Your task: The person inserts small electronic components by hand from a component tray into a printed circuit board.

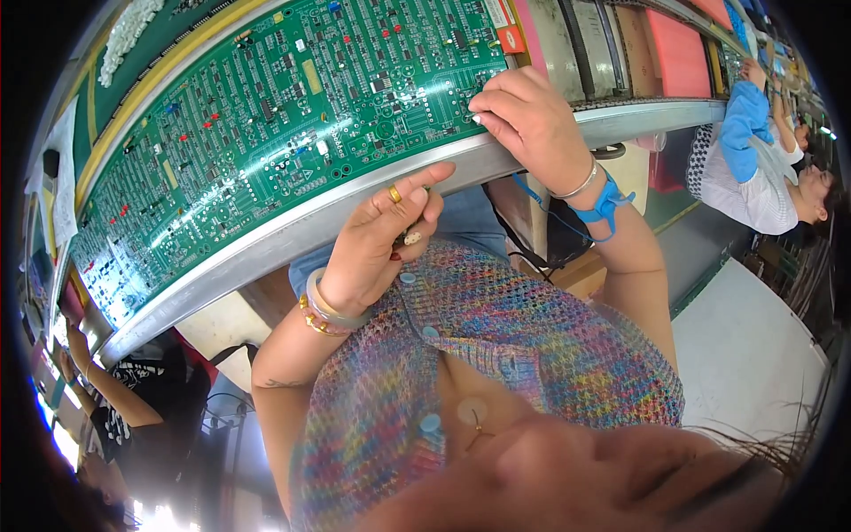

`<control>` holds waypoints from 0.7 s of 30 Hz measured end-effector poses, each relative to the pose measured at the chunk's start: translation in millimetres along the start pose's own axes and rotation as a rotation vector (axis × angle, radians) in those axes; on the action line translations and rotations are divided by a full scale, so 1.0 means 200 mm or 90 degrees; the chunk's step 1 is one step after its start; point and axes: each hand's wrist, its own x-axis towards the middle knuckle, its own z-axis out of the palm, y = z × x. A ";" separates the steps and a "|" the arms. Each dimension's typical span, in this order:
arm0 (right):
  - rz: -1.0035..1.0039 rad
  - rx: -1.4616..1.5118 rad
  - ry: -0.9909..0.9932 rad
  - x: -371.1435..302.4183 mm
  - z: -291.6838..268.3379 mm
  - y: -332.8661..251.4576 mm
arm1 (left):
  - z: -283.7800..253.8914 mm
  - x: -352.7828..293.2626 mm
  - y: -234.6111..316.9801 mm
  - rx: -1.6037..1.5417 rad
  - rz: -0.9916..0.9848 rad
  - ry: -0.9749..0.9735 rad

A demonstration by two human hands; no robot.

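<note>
A long green circuit board (306, 146), populated with small chips and red and white parts, lies across the upper left and middle. My right hand (536, 120) is at its right end, thumb and fingers pinched together over the board's near edge. A tiny pale spot shows at those fingertips; whether it is a part or a nail, I cannot tell. My left hand (390, 217) is in front of the metal rail, its index finger extended and the other fingers curled round small electronic components (412, 238), which are mostly hidden. A blue wrist strap (607, 208) circles my right wrist.
A metal rail (292, 217) runs along the board's near side. White small parts (128, 35) lie in a heap at the far left. Pink foam (678, 53) stands at the upper right. One co-worker (753, 168) is at the right, another (142, 399) at the lower left.
</note>
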 end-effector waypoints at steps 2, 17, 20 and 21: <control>0.000 0.001 -0.014 0.00 0.00 0.00 | 0.03 0.00 0.01 0.020 -0.005 0.033; -0.091 -0.139 -0.106 0.02 -0.03 -0.05 | 0.03 0.01 0.00 0.087 0.052 0.077; -0.090 -0.051 -0.010 0.04 -0.05 -0.08 | 0.04 0.01 0.00 0.117 0.079 0.080; -0.096 -0.050 -0.009 0.05 -0.07 -0.12 | 0.04 0.01 0.00 0.134 0.095 0.085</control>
